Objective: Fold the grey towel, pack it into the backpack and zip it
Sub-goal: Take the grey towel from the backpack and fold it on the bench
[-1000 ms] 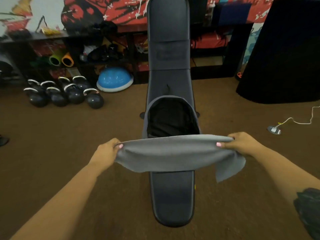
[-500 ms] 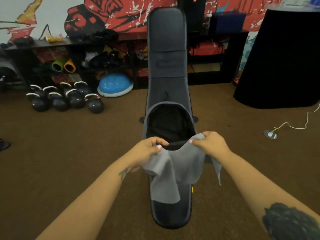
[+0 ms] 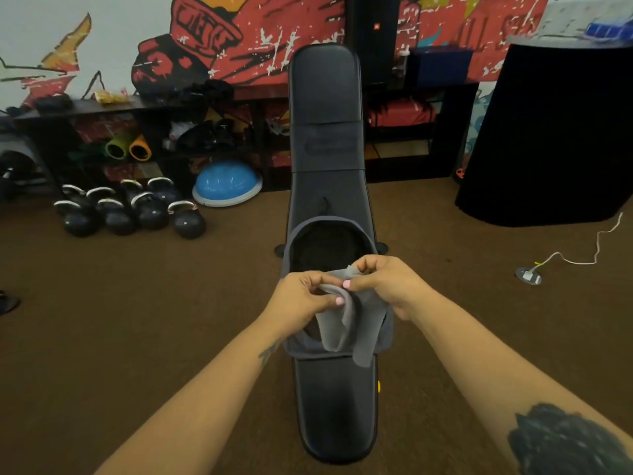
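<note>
My left hand point(image 3: 301, 296) and my right hand point(image 3: 383, 284) meet above the weight bench point(image 3: 334, 409), both closed in a pinch on the top edge of the grey towel point(image 3: 342, 329). The two hands are touching or nearly so, thumbs and fingertips clamped on the cloth, with one corner standing up between them. The towel hangs down from this grip in loose doubled layers, its lower end draped over the near rim of the backpack point(image 3: 291, 248).

The backpack lies flat on the bench pad, its main compartment unzipped and gaping, the dark interior showing just beyond my knuckles. Nothing of the towel sits inside the compartment as far as I can see.

Status of work, as I judge it:
- Folding: in hand, not finished. The towel is brought end to end, but the layers hang uneven and one tail droops lower on the right. I judge at least one more fold is needed for it to fit neatly.
- Packing: not started. The towel is over the opening, not in it.
- Zipping: not started. The opening is fully spread; I cannot make out the zip pull.

The kettlebells point(image 3: 137, 210) on the floor at left stand well apart from the work.
</note>
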